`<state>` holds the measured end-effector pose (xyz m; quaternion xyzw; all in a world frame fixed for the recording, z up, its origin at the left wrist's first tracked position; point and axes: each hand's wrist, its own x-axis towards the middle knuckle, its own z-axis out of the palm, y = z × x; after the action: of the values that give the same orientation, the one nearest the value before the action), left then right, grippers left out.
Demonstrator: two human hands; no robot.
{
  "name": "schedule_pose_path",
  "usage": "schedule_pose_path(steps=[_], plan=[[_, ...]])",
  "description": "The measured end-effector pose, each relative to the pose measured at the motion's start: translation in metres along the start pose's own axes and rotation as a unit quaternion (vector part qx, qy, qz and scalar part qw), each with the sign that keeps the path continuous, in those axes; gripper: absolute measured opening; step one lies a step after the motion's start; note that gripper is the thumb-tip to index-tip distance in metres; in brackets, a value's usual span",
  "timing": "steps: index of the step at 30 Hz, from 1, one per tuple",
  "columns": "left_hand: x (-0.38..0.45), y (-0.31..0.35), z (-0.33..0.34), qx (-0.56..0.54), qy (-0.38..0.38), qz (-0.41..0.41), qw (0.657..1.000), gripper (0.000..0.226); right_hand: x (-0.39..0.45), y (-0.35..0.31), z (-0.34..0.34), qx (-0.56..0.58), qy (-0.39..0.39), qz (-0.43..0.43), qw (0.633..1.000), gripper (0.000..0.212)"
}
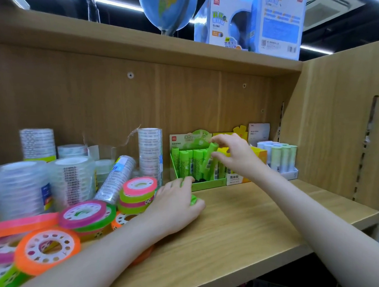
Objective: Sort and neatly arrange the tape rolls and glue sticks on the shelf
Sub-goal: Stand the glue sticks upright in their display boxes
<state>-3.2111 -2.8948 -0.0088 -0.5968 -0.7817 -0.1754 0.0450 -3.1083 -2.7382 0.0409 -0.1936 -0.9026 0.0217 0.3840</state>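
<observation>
While tilted over the green box:
Right hand [232, 154]: pinches green glue stick [209, 157] near its cap, above green box [207, 183].
Stick axis: leaning, cap up-right, base down-left among upright sticks.
Left hand [176, 204]: curled round a green item, left-front of the box, on shelf [242, 223].
Colored tape rolls [138, 189]: left of the box.

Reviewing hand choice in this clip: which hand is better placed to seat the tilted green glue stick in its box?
Right. The right hand already pinches the tilted green glue stick above the green display box. The left hand is lower, on the shelf, curled round something green.
</observation>
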Motion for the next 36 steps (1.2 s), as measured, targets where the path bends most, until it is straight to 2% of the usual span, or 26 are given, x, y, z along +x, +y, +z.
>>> schedule_pose_path(steps=[3, 5, 7, 11, 17, 19, 22, 24, 25, 26, 28, 31, 33, 36], plan=[[0.001, -0.001, 0.001, 0.007, -0.005, 0.002, 1.000, 0.055, 0.013, -0.002, 0.016, -0.136, -0.060, 0.000, 0.989, 0.040], [0.001, -0.002, 0.002, 0.013, -0.006, 0.004, 1.000, 0.054, 0.014, -0.001, 0.024, -0.174, -0.079, 0.015, 0.981, 0.042], [0.002, -0.002, 0.002, 0.012, -0.005, 0.008, 1.000, 0.055, 0.011, 0.000, 0.027, -0.167, -0.063, 0.018, 0.984, 0.041], [0.002, -0.002, 0.000, -0.020, 0.004, 0.014, 1.000, 0.059, 0.005, 0.000, 0.029, -0.151, -0.004, -0.016, 0.988, 0.027], [0.001, 0.000, -0.003, -0.040, 0.009, 0.018, 0.999, 0.058, 0.012, -0.001, 0.033, -0.156, -0.034, 0.005, 0.987, 0.025], [0.000, 0.001, -0.005, -0.048, 0.004, 0.008, 0.999, 0.059, 0.010, 0.001, 0.035, -0.143, -0.037, 0.014, 0.989, 0.029], [-0.002, 0.003, -0.010, -0.047, -0.007, 0.005, 0.999, 0.065, -0.003, 0.005, 0.034, -0.143, -0.041, 0.013, 0.989, 0.048], [-0.002, 0.002, -0.016, -0.031, -0.024, 0.006, 0.999, 0.071, -0.014, 0.005, 0.028, -0.105, 0.035, -0.001, 0.994, 0.049], [-0.002, 0.001, -0.018, -0.023, -0.038, 0.007, 0.999, 0.074, -0.019, 0.004, 0.024, -0.062, 0.069, -0.008, 0.996, 0.043], [-0.001, 0.001, -0.020, -0.017, -0.055, 0.007, 0.998, 0.077, -0.026, 0.001, 0.021, -0.008, 0.070, -0.015, 0.997, 0.034], [-0.001, -0.001, -0.024, -0.004, -0.094, 0.006, 0.996, 0.081, -0.042, -0.006, 0.017, 0.106, -0.025, -0.036, 0.993, 0.018], [-0.001, -0.003, -0.028, 0.007, -0.131, 0.014, 0.991, 0.080, -0.058, -0.018, 0.016, 0.206, -0.194, -0.042, 0.958, 0.019], [-0.001, -0.003, -0.030, 0.005, -0.144, 0.017, 0.989, 0.081, -0.058, -0.017, 0.017, 0.217, -0.233, -0.037, 0.947, 0.020], [-0.002, -0.005, -0.029, -0.006, -0.145, 0.013, 0.989, 0.080, -0.054, -0.003, 0.016, 0.152, -0.208, -0.010, 0.966, 0.015]])
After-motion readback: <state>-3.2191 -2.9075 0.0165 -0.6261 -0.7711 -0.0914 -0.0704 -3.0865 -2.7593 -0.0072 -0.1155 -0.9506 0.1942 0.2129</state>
